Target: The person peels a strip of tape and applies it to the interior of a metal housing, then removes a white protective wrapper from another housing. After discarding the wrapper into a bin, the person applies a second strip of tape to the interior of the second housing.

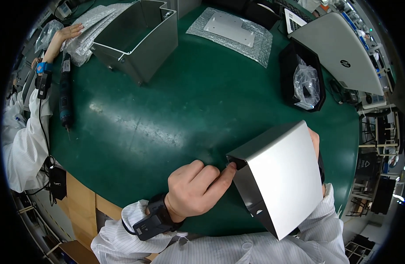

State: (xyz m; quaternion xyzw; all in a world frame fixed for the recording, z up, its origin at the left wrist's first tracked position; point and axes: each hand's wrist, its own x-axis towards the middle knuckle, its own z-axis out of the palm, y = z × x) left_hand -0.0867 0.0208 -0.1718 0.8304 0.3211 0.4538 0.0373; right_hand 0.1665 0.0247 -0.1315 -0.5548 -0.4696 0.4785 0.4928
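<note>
A bent sheet-metal housing (281,180), silvery and open at its left end, is tilted up close to my body. My right hand (315,141) grips it from the right side; most of that hand is hidden behind the metal. At the open end's upper corner is my left hand (196,187), its fingers curled and the index fingertip against the edge. Whatever the left fingertips pinch there, if anything, is too small to make out.
Across the green table (202,101) stands a dark grey open metal case (154,55). An electric screwdriver (66,94) lies near a co-worker's hand (70,31) at left. Bubble wrap (262,48) carries a flat metal plate (229,28). A black bin (290,83) and a laptop (343,53) stand right.
</note>
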